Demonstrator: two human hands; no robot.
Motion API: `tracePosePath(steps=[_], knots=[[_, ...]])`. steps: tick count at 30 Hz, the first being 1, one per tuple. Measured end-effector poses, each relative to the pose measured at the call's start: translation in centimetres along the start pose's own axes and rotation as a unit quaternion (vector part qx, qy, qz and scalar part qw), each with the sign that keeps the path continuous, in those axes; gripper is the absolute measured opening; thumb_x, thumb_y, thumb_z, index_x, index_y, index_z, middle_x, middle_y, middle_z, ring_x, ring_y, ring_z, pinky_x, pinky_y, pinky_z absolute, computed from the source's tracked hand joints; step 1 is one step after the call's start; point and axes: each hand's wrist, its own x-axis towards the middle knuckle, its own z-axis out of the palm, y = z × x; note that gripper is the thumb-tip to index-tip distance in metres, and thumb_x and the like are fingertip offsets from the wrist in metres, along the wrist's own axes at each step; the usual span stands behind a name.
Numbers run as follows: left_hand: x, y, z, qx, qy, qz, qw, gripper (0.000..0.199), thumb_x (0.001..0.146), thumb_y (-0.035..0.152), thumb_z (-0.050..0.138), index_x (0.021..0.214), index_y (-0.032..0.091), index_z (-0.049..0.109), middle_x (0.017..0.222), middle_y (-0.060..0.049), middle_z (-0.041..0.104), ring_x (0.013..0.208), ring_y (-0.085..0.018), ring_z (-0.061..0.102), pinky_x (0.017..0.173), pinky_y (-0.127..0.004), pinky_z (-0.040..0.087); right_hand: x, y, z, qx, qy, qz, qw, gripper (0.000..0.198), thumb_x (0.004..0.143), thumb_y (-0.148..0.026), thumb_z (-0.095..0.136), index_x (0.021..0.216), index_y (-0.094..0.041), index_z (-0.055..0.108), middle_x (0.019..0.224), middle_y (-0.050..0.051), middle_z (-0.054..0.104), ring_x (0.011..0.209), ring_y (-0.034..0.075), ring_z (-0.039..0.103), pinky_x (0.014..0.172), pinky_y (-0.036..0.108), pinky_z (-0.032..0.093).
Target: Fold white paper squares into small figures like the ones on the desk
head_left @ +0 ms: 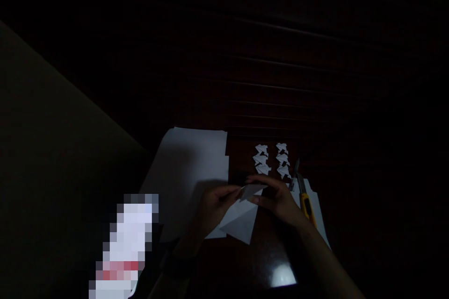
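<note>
Between my two hands is a small folded piece of white paper (253, 191), raised over the table. My left hand (214, 203) pinches its left edge between thumb and fingers. On the other side my right hand (278, 198) grips it, the thumb below and the fingers above. Beneath them lies a larger folded white paper (242, 224) with a pointed corner. Several small folded paper figures (261, 159) stand in two columns just beyond my right hand. The room is dark, so the fine folds are hard to make out.
A stack of white sheets (189, 163) covers the table's left part. On the right, a yellow box cutter (307, 205) lies on more white paper (319, 210), near a thin metallic tool (295, 170). A bright, pixelated screen-like object (126, 238) is at lower left. Light reflects off the dark table (266, 259).
</note>
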Motion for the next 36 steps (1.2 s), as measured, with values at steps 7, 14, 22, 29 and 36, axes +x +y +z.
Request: tracePosePath(steps=[7,14,22,29,36], knots=[[-0.2,0.4,-0.1,-0.024,-0.036,-0.003,0.999,0.025,0.076,0.021,0.063,0.1,0.016,0.068,0.094,-0.008,0.073,0.083,-0.02,0.067,0.07,-0.028,0.052,0.2,0.8,-0.4,0.02,-0.03,-0.027,0.999,0.017,0.076,-0.019,0.067,0.092,-0.023,0.072,0.095,0.004,0.069,0.089,0.021,0.062,0.079,0.032,0.048],[-0.3,1.0,-0.3,-0.013,-0.015,0.005,1.0,0.026,0.079,0.016,0.056,0.102,0.017,0.069,0.098,-0.006,0.072,0.088,-0.02,0.065,0.077,-0.028,0.051,0.1,1.3,0.0,-0.037,0.015,-0.006,0.999,0.013,0.078,-0.022,0.066,0.089,-0.024,0.072,0.088,0.004,0.071,0.084,0.02,0.064,0.075,0.032,0.049],[-0.3,0.7,0.2,0.039,0.009,0.004,0.999,0.031,0.075,0.027,0.066,0.104,0.018,0.069,0.101,-0.007,0.071,0.089,-0.022,0.065,0.076,-0.029,0.051,0.1,1.4,0.8,-0.068,0.04,0.005,0.997,0.017,0.078,-0.018,0.061,0.09,-0.023,0.072,0.09,0.004,0.071,0.085,0.021,0.064,0.076,0.033,0.049],[0.1,0.1,-0.2,0.018,0.074,-0.016,0.997,0.026,0.077,0.019,0.06,0.1,0.018,0.071,0.095,-0.006,0.073,0.08,-0.02,0.068,0.064,-0.025,0.053,-0.2,-0.5,0.0,0.038,0.026,0.021,0.999,0.034,0.073,-0.023,0.068,0.107,-0.023,0.064,0.105,0.006,0.067,0.096,0.023,0.061,0.086,0.037,0.046],[0.1,0.3,-0.7,-0.018,0.053,-0.015,0.998,0.024,0.076,0.019,0.061,0.097,0.018,0.071,0.097,-0.006,0.072,0.08,-0.021,0.068,0.064,-0.026,0.053,-0.3,-0.4,0.2,0.139,0.041,0.063,0.987,0.02,0.08,-0.031,0.061,0.096,-0.022,0.07,0.098,0.007,0.069,0.092,0.023,0.062,0.084,0.037,0.046]])
